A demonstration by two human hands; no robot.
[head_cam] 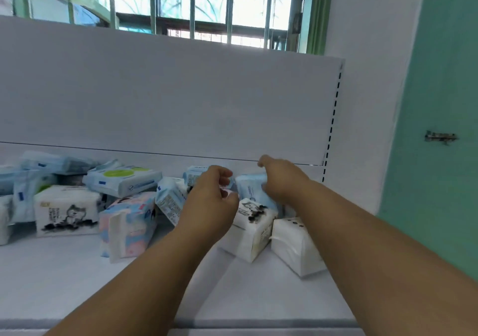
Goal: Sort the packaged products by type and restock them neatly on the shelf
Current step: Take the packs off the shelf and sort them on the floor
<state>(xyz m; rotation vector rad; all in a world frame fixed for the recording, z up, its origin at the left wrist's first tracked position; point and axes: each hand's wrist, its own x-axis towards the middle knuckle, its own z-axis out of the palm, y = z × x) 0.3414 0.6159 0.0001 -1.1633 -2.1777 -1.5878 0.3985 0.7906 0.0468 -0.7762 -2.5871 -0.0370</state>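
Right hand [278,180] curled over pale-blue soft plastic tissue pack [252,188] just beyond white shelf [258,297] front, left hand [212,198] loosely pinching beside it.

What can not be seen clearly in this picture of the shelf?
- Head view: right hand fingers lie behind the light blue pack, so the grip is unclear.
- Left hand covers the packs beneath it.
- Print on every pack is blurred.
- Leftmost packs are cut off by the frame edge.
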